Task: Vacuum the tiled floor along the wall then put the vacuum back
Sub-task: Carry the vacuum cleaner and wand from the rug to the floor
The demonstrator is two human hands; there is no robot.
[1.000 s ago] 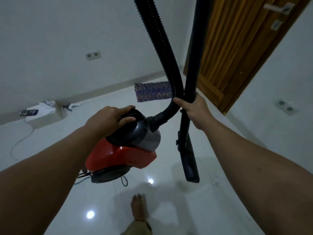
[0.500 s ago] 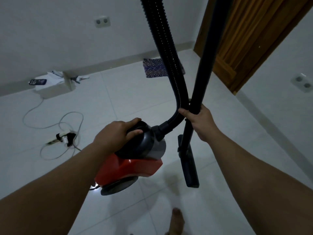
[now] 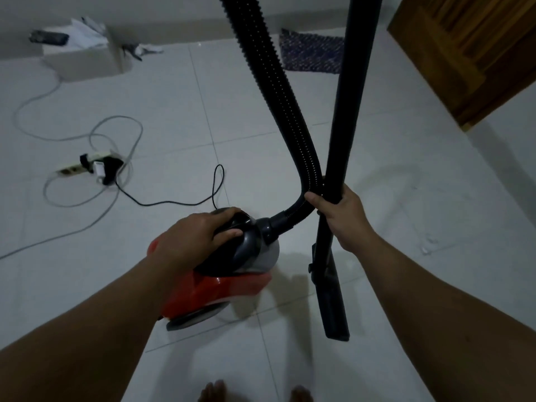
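Observation:
A red and grey canister vacuum [image 3: 220, 288] hangs just above the white tiled floor [image 3: 406, 216]. My left hand [image 3: 197, 236] is shut on its black top handle. A ribbed black hose [image 3: 278, 91] curves up from the canister's front and out of the top of the view. My right hand [image 3: 338, 216] is shut on the black wand [image 3: 351, 105], with the hose pressed against it. The wand's nozzle [image 3: 333, 311] hangs down near the floor, right of the canister.
A power strip [image 3: 87, 168] with plugs and looping grey and black cords lies on the floor to the left. A white box [image 3: 84, 60] with papers stands by the far wall. A patterned mat [image 3: 311, 53] lies before the wooden door [image 3: 470, 50]. My bare toes [image 3: 211, 391] show at the bottom edge.
The view has tilted down towards the floor, so the wall has left the view. The power strip and cords have come into view. Both hands keep the same grip.

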